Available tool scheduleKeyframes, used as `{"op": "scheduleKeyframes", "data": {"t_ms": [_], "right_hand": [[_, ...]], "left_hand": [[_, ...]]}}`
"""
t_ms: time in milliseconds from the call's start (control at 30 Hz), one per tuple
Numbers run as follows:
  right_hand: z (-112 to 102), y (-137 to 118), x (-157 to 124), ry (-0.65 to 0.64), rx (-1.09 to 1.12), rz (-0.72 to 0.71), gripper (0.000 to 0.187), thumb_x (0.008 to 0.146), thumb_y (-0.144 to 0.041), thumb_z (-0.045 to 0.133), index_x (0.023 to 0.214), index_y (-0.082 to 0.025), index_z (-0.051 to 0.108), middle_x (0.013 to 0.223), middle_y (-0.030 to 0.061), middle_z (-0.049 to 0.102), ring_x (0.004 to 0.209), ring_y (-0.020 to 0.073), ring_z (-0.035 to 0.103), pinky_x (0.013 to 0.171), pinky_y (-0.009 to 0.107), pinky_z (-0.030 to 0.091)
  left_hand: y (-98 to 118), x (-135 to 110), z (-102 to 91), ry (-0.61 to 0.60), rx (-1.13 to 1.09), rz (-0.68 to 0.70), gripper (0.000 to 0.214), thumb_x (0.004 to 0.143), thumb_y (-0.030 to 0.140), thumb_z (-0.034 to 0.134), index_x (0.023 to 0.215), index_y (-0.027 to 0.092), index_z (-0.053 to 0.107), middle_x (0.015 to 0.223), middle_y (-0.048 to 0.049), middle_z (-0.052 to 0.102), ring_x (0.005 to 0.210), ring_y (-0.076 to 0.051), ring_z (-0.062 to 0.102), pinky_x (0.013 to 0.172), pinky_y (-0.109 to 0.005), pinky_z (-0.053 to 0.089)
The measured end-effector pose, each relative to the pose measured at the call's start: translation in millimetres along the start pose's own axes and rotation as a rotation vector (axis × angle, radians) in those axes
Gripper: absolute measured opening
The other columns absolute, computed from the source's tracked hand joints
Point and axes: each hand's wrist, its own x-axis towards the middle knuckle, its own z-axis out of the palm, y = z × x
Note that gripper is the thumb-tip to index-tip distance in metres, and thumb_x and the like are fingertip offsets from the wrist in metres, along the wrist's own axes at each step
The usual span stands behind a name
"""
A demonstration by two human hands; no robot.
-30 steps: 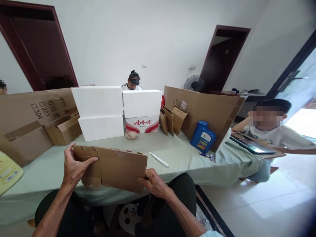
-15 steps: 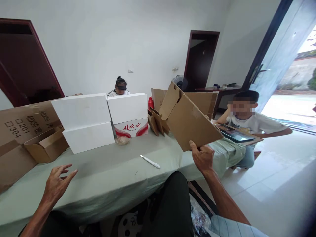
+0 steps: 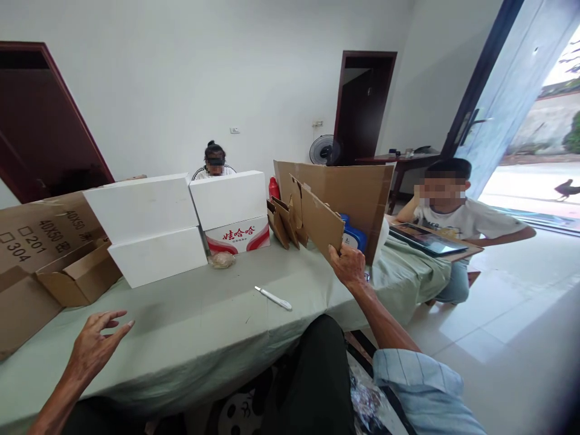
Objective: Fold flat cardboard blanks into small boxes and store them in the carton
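My right hand grips the lower corner of a flat, folded cardboard piece and holds it on edge over the right part of the table, next to other folded cardboard pieces leaning there. Behind it stands a large cardboard sheet, with a blue bottle partly hidden between them. My left hand hovers open, fingers spread, above the near left of the green-covered table. A white knife-like tool lies on the cloth between my hands.
White foam boxes and a red-and-white printed carton stand at the back middle. An open cardboard box and big flattened cartons fill the left. One person sits behind the boxes; another sits at right with a tablet.
My left hand let go of the cardboard piece. My right hand carried it from in front of me up and to the right, then lowered it beside the leaning cardboard pieces.
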Motion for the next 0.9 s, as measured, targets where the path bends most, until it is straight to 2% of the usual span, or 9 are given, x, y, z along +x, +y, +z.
{"op": "scheduleKeyframes", "data": {"t_ms": [200,333,400,500,700,900], "right_hand": [[18,-12,28,-0.105,-0.109,0.048,0.033,0.1,-0.033,0.054,0.09,-0.014,0.078,0.092,0.0189,0.077,0.083,0.027,0.065,0.07,0.035,0.032],[34,-24,50,-0.161,-0.159,0.078,0.037,0.104,-0.034,0.053,0.104,-0.01,0.081,0.104,0.0223,0.079,0.093,0.0301,0.069,0.073,0.035,0.036],[44,-30,59,-0.19,-0.177,0.086,0.039,0.106,-0.035,0.051,0.111,-0.01,0.08,0.11,0.0226,0.079,0.098,0.0312,0.07,0.074,0.035,0.038],[61,-37,69,-0.237,-0.203,0.09,0.041,0.108,-0.035,0.049,0.118,-0.011,0.08,0.116,0.0222,0.078,0.105,0.0315,0.071,0.079,0.033,0.042],[94,-43,92,-0.307,-0.241,0.106,0.041,0.108,-0.032,0.048,0.124,-0.011,0.079,0.121,0.0235,0.077,0.113,0.0336,0.071,0.089,0.034,0.049],[128,-49,125,-0.341,-0.246,0.143,0.045,0.11,-0.035,0.044,0.129,-0.012,0.078,0.125,0.0236,0.075,0.117,0.0337,0.07,0.093,0.035,0.051]], "left_hand": [[-15,1,8.5,-0.012,0.015,0.009,0.057,0.064,0.072,0.069,0.092,0.024,0.08,0.107,-0.0121,0.072,0.091,-0.033,0.076,0.068,-0.04,0.063],[-22,-7,25.0,-0.14,0.031,0.014,0.051,0.067,0.072,0.067,0.082,0.025,0.078,0.087,-0.0076,0.078,0.077,-0.03,0.074,0.067,-0.036,0.058],[-25,-16,36.9,-0.221,0.052,0.038,0.053,0.074,0.076,0.063,0.072,0.024,0.073,0.071,-0.0039,0.073,0.068,-0.026,0.069,0.065,-0.033,0.054],[-30,-32,56.8,-0.265,0.093,0.097,0.062,0.081,0.081,0.054,0.062,0.023,0.065,0.058,-0.0003,0.062,0.057,-0.02,0.059,0.059,-0.028,0.047],[-45,-59,91.8,-0.291,0.143,0.113,0.061,0.089,0.074,0.047,0.059,0.022,0.057,0.056,0.0007,0.058,0.057,-0.017,0.056,0.06,-0.026,0.042],[-62,-77,113.7,-0.243,0.297,0.039,0.048,0.094,0.063,0.05,0.069,0.027,0.07,0.07,0.0022,0.073,0.065,-0.019,0.067,0.058,-0.023,0.04]]}}
